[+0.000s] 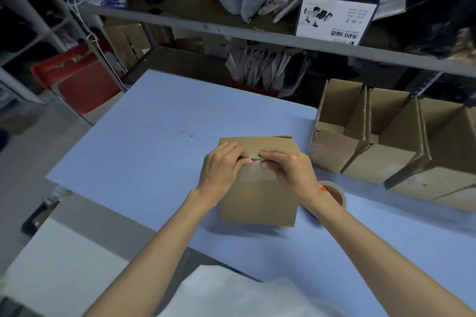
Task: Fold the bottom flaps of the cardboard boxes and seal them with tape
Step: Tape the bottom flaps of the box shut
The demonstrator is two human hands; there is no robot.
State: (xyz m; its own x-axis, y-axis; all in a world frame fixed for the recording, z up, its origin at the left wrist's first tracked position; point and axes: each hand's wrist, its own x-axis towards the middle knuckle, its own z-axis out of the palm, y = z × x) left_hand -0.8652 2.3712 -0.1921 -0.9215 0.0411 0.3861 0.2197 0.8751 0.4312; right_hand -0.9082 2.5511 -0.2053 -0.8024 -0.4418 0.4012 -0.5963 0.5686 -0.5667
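On my head camera, the cardboard box (257, 201) sits midway on the worktop (154, 136), nearer the right edge. My left hand (221, 168) and right hand (289, 168), fingers curled, pinch its flaps (260, 146) at the seam. A tape roll (334, 194) lies just beside it.

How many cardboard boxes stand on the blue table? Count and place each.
4: centre box under left hand and right hand; three open boxes in a row at right. More may lie out of frame.

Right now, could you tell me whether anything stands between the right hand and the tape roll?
Nothing visible does; the tape roll lies on the blue table beside the right hand, which holds the cardboard box.
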